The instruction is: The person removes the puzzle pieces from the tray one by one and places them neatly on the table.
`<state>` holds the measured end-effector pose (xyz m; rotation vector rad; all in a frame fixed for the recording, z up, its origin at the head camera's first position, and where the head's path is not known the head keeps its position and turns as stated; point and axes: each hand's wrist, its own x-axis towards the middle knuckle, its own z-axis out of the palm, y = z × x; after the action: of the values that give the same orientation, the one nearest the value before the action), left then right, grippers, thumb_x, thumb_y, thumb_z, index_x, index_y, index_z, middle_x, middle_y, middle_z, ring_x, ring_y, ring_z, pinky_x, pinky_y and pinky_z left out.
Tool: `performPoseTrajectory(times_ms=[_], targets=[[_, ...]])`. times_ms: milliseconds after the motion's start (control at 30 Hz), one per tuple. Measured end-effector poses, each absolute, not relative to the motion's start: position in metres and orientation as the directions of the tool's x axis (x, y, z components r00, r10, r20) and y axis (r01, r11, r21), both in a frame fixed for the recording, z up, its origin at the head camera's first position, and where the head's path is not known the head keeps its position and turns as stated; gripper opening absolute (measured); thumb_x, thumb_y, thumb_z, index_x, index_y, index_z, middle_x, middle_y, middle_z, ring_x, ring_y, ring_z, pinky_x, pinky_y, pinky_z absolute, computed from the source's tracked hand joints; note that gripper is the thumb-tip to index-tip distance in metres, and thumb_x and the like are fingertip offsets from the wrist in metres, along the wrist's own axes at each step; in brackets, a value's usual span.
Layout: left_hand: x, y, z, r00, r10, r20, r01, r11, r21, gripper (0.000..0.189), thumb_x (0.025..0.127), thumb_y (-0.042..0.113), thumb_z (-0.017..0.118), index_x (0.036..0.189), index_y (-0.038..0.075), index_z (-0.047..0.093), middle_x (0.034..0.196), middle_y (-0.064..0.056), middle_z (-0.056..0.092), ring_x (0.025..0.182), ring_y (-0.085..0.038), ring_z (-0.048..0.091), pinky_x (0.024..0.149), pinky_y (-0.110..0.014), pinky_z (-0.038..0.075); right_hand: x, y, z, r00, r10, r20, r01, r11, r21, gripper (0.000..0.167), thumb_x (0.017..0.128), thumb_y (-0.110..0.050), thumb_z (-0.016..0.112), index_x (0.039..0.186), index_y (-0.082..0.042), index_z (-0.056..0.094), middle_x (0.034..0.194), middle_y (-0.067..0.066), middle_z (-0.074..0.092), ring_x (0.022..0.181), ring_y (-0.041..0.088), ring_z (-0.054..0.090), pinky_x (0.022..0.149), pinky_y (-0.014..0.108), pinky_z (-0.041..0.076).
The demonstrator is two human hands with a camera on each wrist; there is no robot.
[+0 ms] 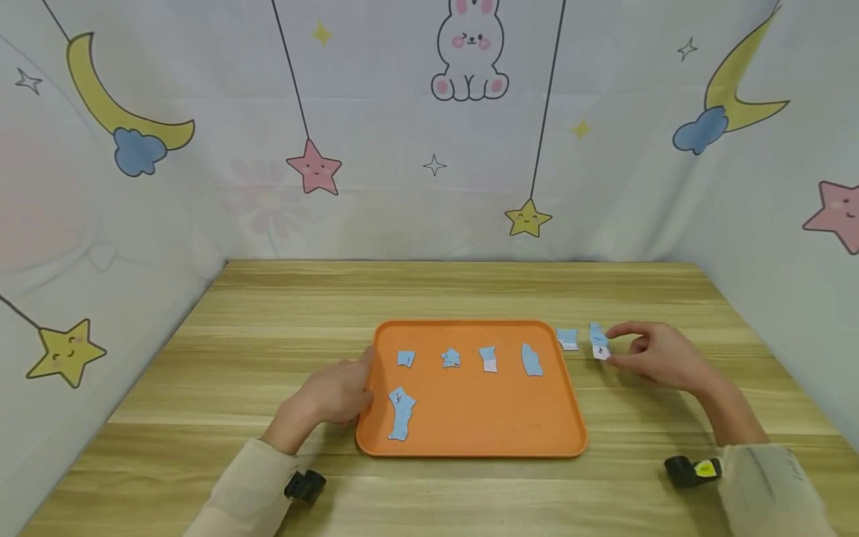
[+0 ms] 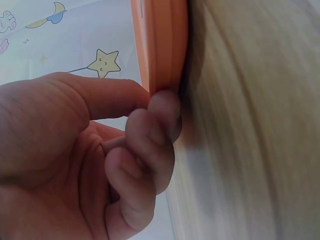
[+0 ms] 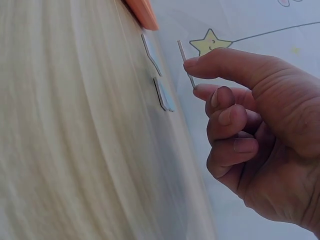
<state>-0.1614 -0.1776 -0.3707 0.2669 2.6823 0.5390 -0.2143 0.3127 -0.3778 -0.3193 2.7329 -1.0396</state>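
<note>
Head view: picking up a piece seems the step in hand; the next move likely calls for a light, steady pinch. The right hand holds a blue-and-white piece right of the orange tray.

Left wrist view: the left hand grips the tray's left rim.

Right wrist view: two fingertips, slightly apart, pinch the thin piece off the table.

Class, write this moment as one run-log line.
Left hand: grips orange tray | right hand: pinches small piece, right of tray | on tray: five pieces
</note>
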Motion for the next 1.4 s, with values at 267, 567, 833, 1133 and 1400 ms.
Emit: performPoseTrajectory(times_ms=[267, 567, 833, 1133, 1400], targets=[[-0.160, -0.178, -0.370, -0.907, 0.259, -0.331, 0.109, 0.905, 0.411, 0.074, 0.100, 0.005, 0.053, 0.165, -0.005, 0.019, 0.054, 0.000, 0.054, 0.043, -0.012, 0.048, 0.045, -0.023, 0.032, -0.221, 0.325, -0.376, -0.957, -0.272, -0.097, -0.144, 0.743, -0.653, 0.054, 0.095, -0.027, 0.078, 0.137, 0.004, 0.062, 0.061, -0.004, 0.049, 0.046, 0.009, 0.040, 0.049, 0.028, 0.040], [-0.161, -0.178, -0.370, -0.908, 0.255, -0.334, 0.103, 0.906, 0.411, 0.075, 0.099, 0.004, 0.054, 0.165, -0.004, 0.019, 0.054, 0.000, 0.054, 0.042, -0.012, 0.048, 0.045, -0.024, 0.032, -0.231, 0.341, -0.378, -0.960, -0.252, -0.123, -0.120, 0.766, -0.631, 0.056, 0.096, -0.026, 0.077, 0.140, 0.005, 0.060, 0.061, -0.003, 0.050, 0.047, 0.010, 0.042, 0.048, 0.029, 0.041], [-0.162, -0.177, -0.371, -0.908, 0.249, -0.336, 0.099, 0.909, 0.406, 0.077, 0.100, 0.005, 0.054, 0.166, -0.004, 0.017, 0.054, 0.001, 0.054, 0.042, -0.011, 0.048, 0.045, -0.023, 0.033, -0.236, 0.350, -0.379, -0.959, -0.248, -0.137, -0.116, 0.786, -0.607, 0.056, 0.096, -0.024, 0.076, 0.140, 0.006, 0.059, 0.059, -0.004, 0.047, 0.047, 0.010, 0.044, 0.048, 0.028, 0.041], [-0.160, -0.177, -0.370, -0.909, 0.248, -0.334, 0.098, 0.908, 0.406, 0.076, 0.100, 0.005, 0.055, 0.166, -0.004, 0.018, 0.056, -0.001, 0.056, 0.043, -0.012, 0.049, 0.045, -0.024, 0.033, -0.240, 0.357, -0.383, -0.958, -0.249, -0.145, -0.117, 0.796, -0.594, 0.055, 0.097, -0.023, 0.074, 0.141, 0.006, 0.059, 0.059, -0.003, 0.051, 0.047, 0.012, 0.047, 0.049, 0.029, 0.041], [-0.160, -0.177, -0.371, -0.908, 0.245, -0.340, 0.092, 0.908, 0.408, 0.077, 0.100, 0.005, 0.054, 0.167, -0.004, 0.017, 0.055, -0.001, 0.056, 0.042, -0.012, 0.049, 0.045, -0.024, 0.033, -0.242, 0.355, -0.386, -0.952, -0.263, -0.156, -0.124, 0.798, -0.589, 0.054, 0.096, -0.022, 0.075, 0.139, 0.007, 0.059, 0.061, -0.001, 0.053, 0.049, 0.013, 0.049, 0.051, 0.030, 0.044]])
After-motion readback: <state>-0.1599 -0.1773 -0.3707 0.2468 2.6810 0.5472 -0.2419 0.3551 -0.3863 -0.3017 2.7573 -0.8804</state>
